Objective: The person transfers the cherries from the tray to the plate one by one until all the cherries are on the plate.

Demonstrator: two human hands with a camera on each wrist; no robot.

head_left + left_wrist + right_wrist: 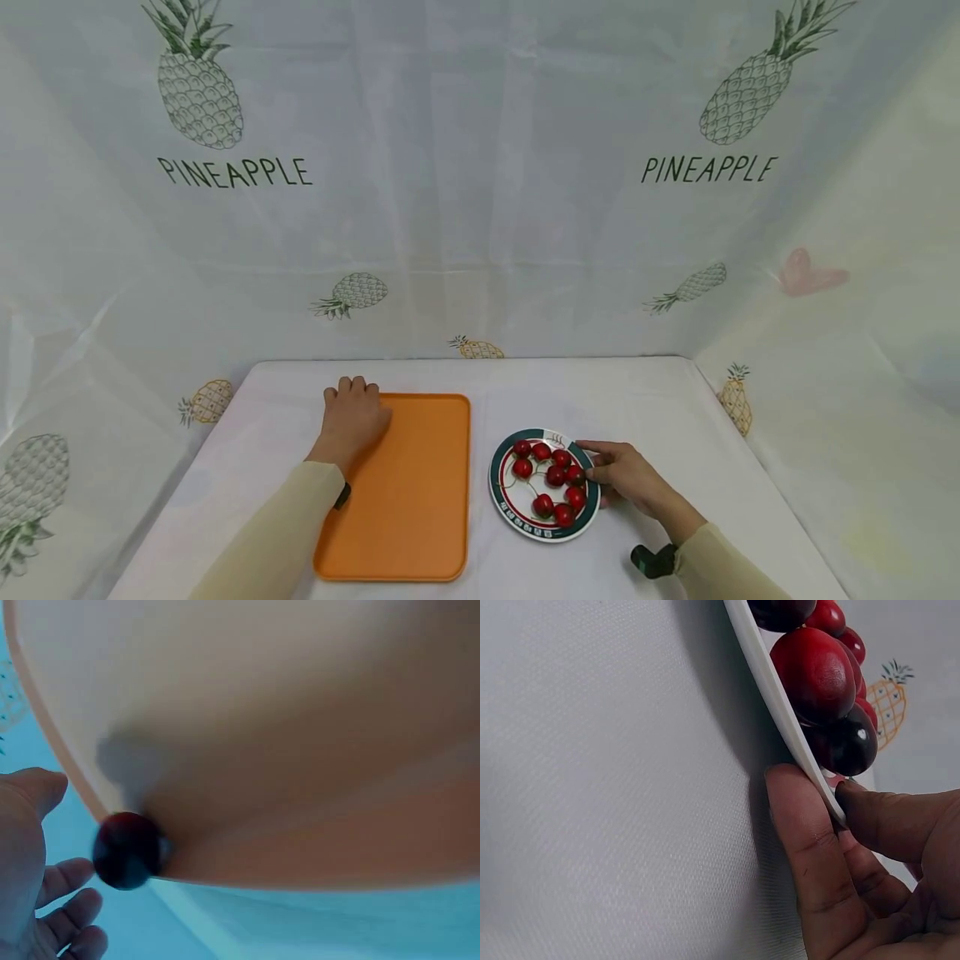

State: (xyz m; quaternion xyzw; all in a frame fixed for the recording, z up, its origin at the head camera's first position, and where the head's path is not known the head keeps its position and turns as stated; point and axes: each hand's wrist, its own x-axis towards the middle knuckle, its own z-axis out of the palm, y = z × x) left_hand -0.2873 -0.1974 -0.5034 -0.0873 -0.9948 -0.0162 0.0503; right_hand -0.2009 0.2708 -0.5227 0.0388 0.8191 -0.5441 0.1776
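An orange tray point(408, 492) lies lengthwise on the table, left of the middle. At its far left corner is my left hand point(352, 421). In the left wrist view a single dark cherry point(126, 851) sits at the tray's corner, beside the fingertips; the thumb stands apart from it. The hand hides this cherry in the head view. A round plate point(498, 477) with a green and white rim bears several red cherries point(555, 476) with stems. My right hand point(630, 477) pinches its right edge, thumb above and a finger point(802, 817) beneath the rim.
The white table point(637, 392) carries the tray and plate side by side, with a narrow gap between them. A pale curtain point(480, 208) printed with pineapples rises behind the table and along both sides. A dark device point(652, 561) is strapped at the right wrist.
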